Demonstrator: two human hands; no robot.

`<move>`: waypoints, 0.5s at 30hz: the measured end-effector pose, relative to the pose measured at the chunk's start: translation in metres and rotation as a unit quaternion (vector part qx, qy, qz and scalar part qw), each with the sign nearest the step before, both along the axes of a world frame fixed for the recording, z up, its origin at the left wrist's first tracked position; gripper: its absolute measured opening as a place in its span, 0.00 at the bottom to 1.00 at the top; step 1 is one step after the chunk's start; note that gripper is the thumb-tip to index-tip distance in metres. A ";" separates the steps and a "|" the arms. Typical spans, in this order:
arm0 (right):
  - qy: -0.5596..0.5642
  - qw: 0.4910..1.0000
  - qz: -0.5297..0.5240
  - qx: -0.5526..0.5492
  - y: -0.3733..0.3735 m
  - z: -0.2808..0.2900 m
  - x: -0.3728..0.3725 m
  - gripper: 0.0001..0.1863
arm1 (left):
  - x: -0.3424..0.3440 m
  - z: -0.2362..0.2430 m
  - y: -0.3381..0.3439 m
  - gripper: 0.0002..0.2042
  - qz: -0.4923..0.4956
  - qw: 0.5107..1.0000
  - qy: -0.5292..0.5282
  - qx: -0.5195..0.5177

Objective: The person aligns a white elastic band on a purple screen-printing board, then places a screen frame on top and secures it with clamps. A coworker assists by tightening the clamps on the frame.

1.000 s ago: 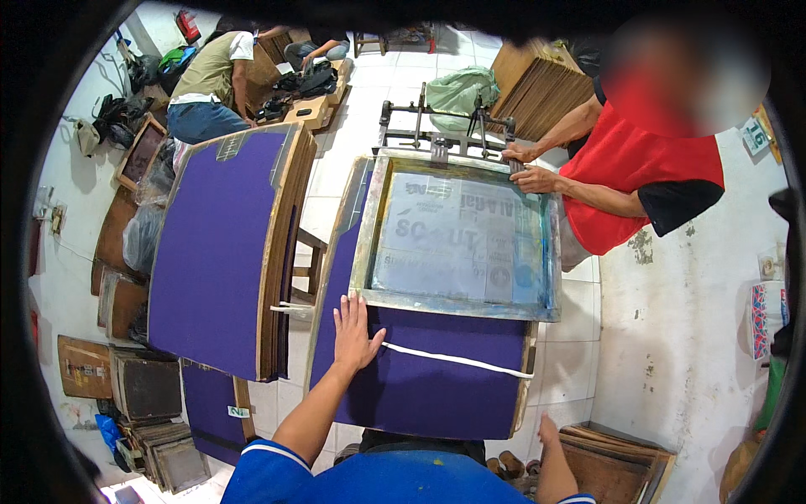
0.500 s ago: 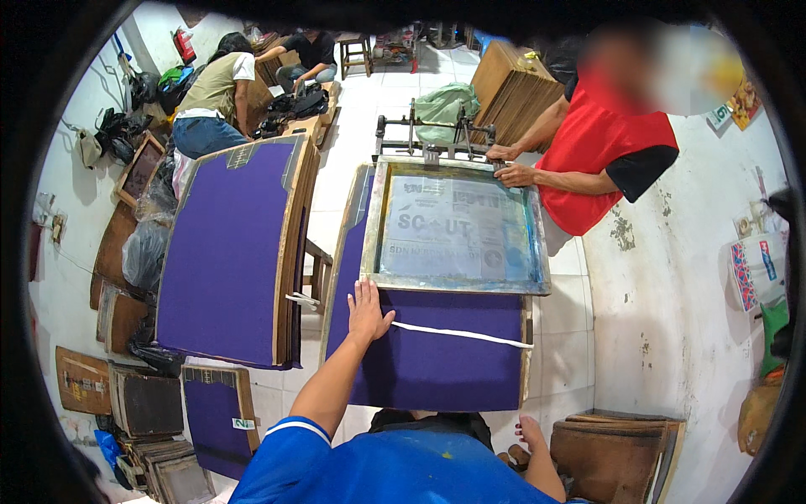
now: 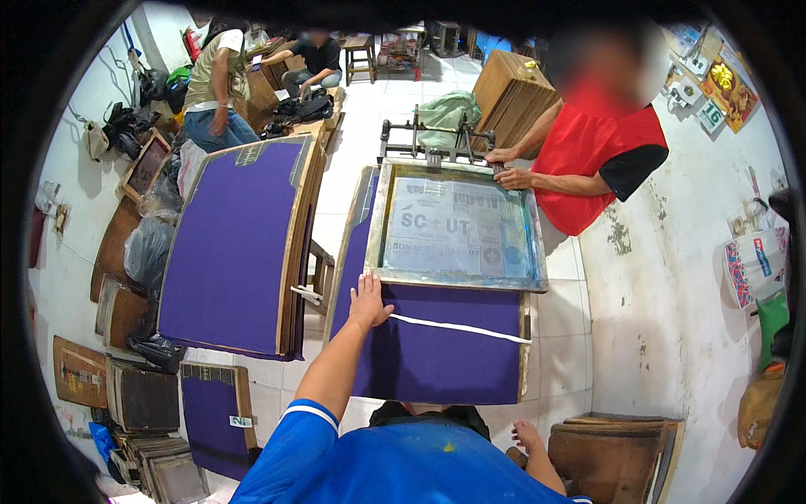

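My left hand [image 3: 368, 302] lies flat, fingers stretched, at the lower left corner of a screen-printing frame [image 3: 457, 281]. Its palm rests on the purple fabric [image 3: 437, 365] covering a board. A white strip [image 3: 462, 329] runs across that fabric from beside my thumb to the right edge. The frame's mesh carries a stencil of letters and shapes. At the frame's far right corner, a person in red has both hands [image 3: 510, 168] by the clamp bar [image 3: 437, 151]. Low at my right side hangs my right hand [image 3: 526, 435], empty, its fingers loosely apart.
A thick stack of boards topped with purple fabric [image 3: 235, 244] stands to my left. Brown boards [image 3: 613, 458] lean at lower right, and others [image 3: 512, 92] stand at the back. Two people are at the far left near black bags [image 3: 306, 107]. A wall borders the right side.
The person at far left has straightened up from bending. The view has shifted slightly. My left hand stays by the frame corner, and my right hand still hangs at my side.
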State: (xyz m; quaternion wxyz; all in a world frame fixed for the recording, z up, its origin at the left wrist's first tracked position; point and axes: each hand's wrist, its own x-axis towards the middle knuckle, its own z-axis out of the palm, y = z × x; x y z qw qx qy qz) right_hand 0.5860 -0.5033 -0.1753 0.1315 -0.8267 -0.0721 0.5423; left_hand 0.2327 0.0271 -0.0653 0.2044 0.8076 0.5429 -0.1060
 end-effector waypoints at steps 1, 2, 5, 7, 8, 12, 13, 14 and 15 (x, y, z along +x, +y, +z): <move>0.009 1.000 0.003 0.018 0.003 -0.001 0.004 0.26 | 0.002 0.001 0.003 0.55 0.003 1.000 0.004 -0.004; 0.013 1.000 0.001 0.015 0.002 -0.001 0.005 0.27 | 0.004 0.003 0.006 0.55 0.002 1.000 0.004 -0.001; 0.018 1.000 -0.001 0.007 0.006 -0.002 0.019 0.27 | 0.010 0.002 0.005 0.56 0.013 1.000 0.016 -0.009; 0.018 1.000 -0.002 0.017 0.009 -0.004 0.028 0.28 | 0.013 0.001 0.002 0.57 0.022 0.999 0.029 -0.009; 0.016 0.999 -0.004 0.028 0.013 -0.007 0.035 0.28 | 0.014 0.001 0.002 0.57 0.025 0.999 0.030 -0.010; 0.011 0.999 0.017 0.040 0.033 -0.016 0.061 0.28 | 0.018 0.005 0.002 0.57 0.034 0.999 0.041 -0.012; 0.014 0.998 0.025 0.059 0.036 -0.017 0.066 0.27 | 0.019 0.007 0.002 0.57 0.037 0.998 0.047 -0.016; 0.010 0.997 0.022 0.067 0.039 -0.018 0.069 0.27 | 0.020 0.009 0.002 0.57 0.039 0.998 0.049 -0.023; -0.003 0.998 0.012 0.059 0.042 -0.019 0.072 0.27 | 0.022 0.011 0.003 0.56 0.045 0.997 0.056 -0.035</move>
